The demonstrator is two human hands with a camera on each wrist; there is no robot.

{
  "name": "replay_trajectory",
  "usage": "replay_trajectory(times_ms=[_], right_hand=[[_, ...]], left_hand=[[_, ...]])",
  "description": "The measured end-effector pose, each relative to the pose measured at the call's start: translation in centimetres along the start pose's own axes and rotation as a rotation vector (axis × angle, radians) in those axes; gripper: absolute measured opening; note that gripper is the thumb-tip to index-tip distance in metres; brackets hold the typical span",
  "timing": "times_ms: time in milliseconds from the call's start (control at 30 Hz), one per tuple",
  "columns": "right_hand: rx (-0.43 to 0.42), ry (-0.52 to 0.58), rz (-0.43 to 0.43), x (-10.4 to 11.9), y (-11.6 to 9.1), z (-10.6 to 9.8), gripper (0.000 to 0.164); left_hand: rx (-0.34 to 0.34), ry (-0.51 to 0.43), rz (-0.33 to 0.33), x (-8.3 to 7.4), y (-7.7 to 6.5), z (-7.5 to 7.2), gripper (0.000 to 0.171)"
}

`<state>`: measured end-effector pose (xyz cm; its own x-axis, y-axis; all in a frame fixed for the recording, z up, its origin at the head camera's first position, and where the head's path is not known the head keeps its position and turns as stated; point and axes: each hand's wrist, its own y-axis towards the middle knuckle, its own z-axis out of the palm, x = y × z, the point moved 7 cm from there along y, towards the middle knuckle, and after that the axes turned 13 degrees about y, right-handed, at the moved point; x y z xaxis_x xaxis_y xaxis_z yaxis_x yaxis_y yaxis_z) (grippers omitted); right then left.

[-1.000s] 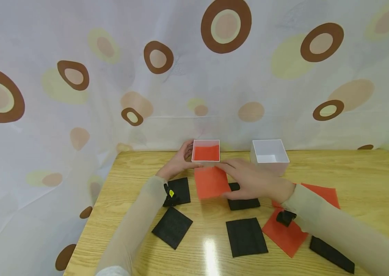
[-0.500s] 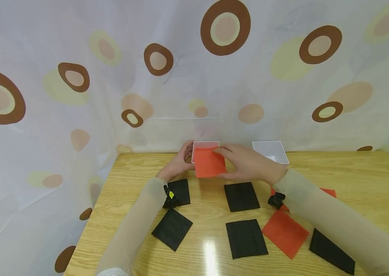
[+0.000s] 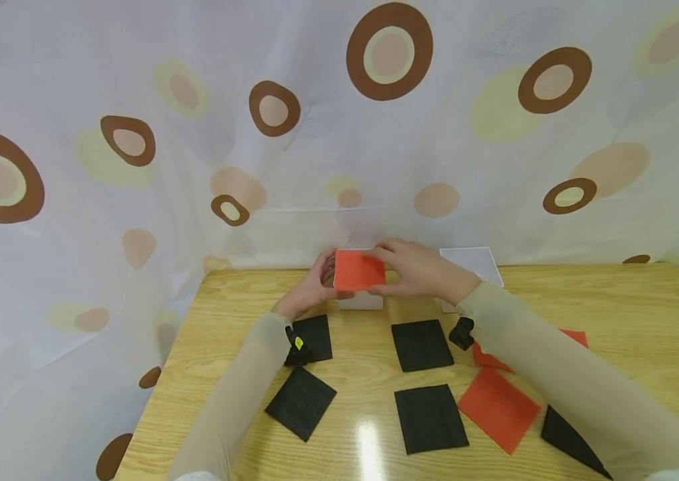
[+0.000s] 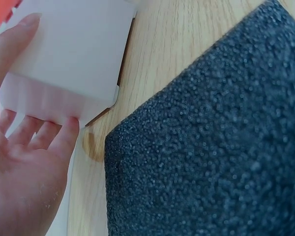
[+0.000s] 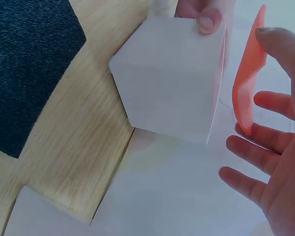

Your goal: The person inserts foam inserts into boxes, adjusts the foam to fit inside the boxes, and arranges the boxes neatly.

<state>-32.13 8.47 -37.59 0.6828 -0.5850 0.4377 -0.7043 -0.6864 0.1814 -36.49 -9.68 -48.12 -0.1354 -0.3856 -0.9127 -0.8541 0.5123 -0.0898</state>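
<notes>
My left hand (image 3: 311,287) holds a small white open-topped box (image 4: 69,44) at its left side, thumb on the front face and fingers along the side. Between the thumb and fingers of my right hand (image 3: 420,270), a thin red square sheet (image 5: 246,88) is pinched. In the head view this sheet covers the box's opening; in the right wrist view it is slightly bent and stands just off the box's rim. The box's inside is hidden now. A black square sheet (image 3: 313,337) lies on the table by my left wrist.
A second white box (image 3: 474,260) stands at the back, partly behind my right hand. Several black squares, among them one black sheet (image 3: 432,419) in front, and a red sheet (image 3: 498,409) lie on the wooden table (image 3: 237,294). A patterned curtain (image 3: 303,167) hangs behind.
My right hand has carried the red sheet up and back, from in front of the box to over its opening. The left hand has stayed at the box.
</notes>
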Motion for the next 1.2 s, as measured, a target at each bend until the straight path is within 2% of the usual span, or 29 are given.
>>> replay_trajectory(times_ms=[300, 733, 1200], right_hand=[[0.013, 0.018, 0.057, -1.3, 1.1, 0.4, 0.065], [0.037, -0.003, 0.086, -2.2, 1.7, 1.3, 0.065], [0.063, -0.077, 0.060, -2.1, 1.9, 2.0, 0.053]], left_hand=[[0.007, -0.015, 0.028, 0.2, 0.1, 0.0, 0.102], [0.010, 0.009, 0.010, -0.2, -0.3, 0.1, 0.100], [0.004, 0.024, 0.004, -0.1, -0.1, 0.1, 0.099]])
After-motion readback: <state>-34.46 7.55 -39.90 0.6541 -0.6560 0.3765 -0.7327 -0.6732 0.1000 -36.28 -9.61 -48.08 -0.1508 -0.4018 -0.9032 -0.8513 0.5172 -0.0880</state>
